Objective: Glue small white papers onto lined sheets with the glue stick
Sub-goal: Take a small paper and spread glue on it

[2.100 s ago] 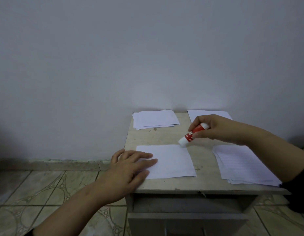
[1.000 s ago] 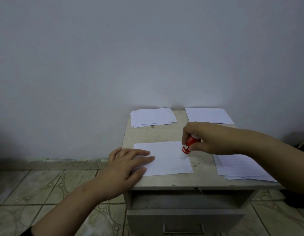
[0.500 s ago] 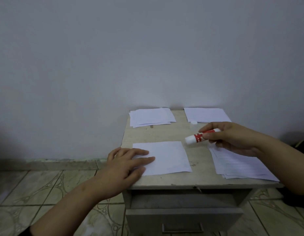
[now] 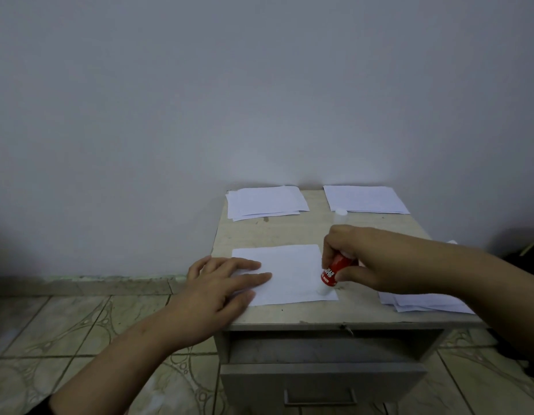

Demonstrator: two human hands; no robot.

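A white paper [image 4: 292, 271] lies flat at the front middle of the small table [image 4: 289, 232]. My left hand [image 4: 221, 286] presses its left part with straight fingers. My right hand [image 4: 358, 259] grips a red glue stick [image 4: 334, 272], held nearly upright with its white tip down on the paper's front right corner. The stick's white cap [image 4: 340, 211] stands at the back of the table. A stack of lined sheets [image 4: 424, 302] lies at the front right, partly under my right forearm.
Two more paper stacks lie at the back: one at the left [image 4: 265, 202] and one at the right [image 4: 364, 199]. The table has an open shelf and a drawer [image 4: 319, 387] below. A wall rises right behind it; tiled floor [image 4: 80, 339] lies to the left.
My right hand had lifted the glue stick off the paper and turned it sideways; now it has brought the stick back down, tip on the paper's front right corner. The left hand stayed put.
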